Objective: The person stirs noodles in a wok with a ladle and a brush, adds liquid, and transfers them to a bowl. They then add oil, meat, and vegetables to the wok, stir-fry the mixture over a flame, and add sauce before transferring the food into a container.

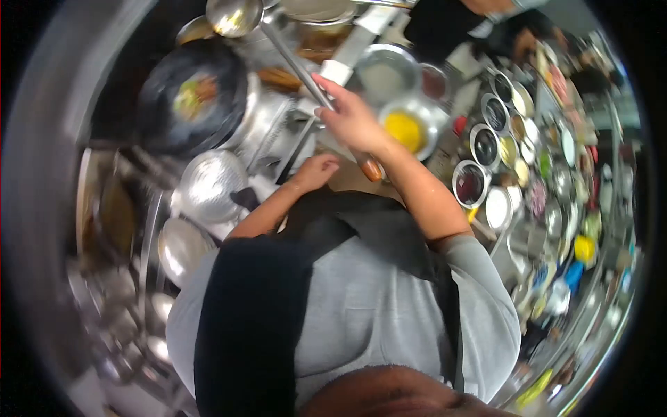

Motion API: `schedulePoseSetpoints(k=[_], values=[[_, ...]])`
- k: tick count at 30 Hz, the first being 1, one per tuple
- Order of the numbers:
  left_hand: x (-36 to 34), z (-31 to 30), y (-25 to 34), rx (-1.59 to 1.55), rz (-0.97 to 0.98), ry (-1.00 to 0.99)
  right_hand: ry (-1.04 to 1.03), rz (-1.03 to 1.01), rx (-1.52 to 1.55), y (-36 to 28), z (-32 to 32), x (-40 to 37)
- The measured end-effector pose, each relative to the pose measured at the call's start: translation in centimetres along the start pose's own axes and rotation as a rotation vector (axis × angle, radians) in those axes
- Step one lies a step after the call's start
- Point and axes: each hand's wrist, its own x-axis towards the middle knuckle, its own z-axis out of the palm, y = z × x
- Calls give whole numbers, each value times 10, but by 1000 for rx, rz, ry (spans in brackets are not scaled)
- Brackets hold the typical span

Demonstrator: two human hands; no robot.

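My right hand [351,118] is wrapped round the long metal shaft of a ladle [292,61], whose wooden handle end sticks out below my wrist. At the upper left, the ladle's bowl [235,15] has a yellowish sheen inside. My left hand [319,171] is held low in front of my apron, fingers curled in, with nothing visible in them. Close beside it runs a thin black handle [295,153]. Beyond, to the left, a dark wok [156,115] holds a small heap of chopped green, yellow and brownish food.
Right of my right hand stand metal bowls, one with bright yellow contents [404,132], another with pale liquid [383,73]. Several seasoning pots [471,184] line the right counter. A dimpled metal pan [213,186] lies left. Another person's arm [490,5] shows at the top.
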Motion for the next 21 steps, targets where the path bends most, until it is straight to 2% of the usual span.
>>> schedulePoseSetpoints(k=[1,2,3,4,6,8,9,10,11,14,17,19,21], values=[[3,-3,-2,15,-32,12,38,44,76,-2,-14,-26],[12,1,-23,-101,-30,6,92,82,150,-2,-33,-51],[17,-3,-21,-9,-57,13,123,104,182,19,-56,-77],[23,-2,-34,-173,-79,16,193,133,210,31,-74,-107],[33,-3,-38,-152,-103,64,439,239,71,34,-102,-164],[46,6,-49,-232,-105,104,641,243,-48,67,-134,-216],[50,9,-46,-226,-87,80,776,254,-265,74,-147,-236],[55,14,-42,-202,-121,102,803,411,-381,81,-166,-257],[61,21,-35,-178,-158,127,884,365,-552,128,-191,-276],[74,45,-16,-156,-176,114,1069,320,-630,180,-236,-310],[83,70,5,-143,-169,68,1092,486,-422,174,-258,-324],[89,81,17,-69,-142,30,1113,407,-540,195,-271,-331],[89,89,34,-2,-143,15,1099,417,-487,201,-273,-336]])
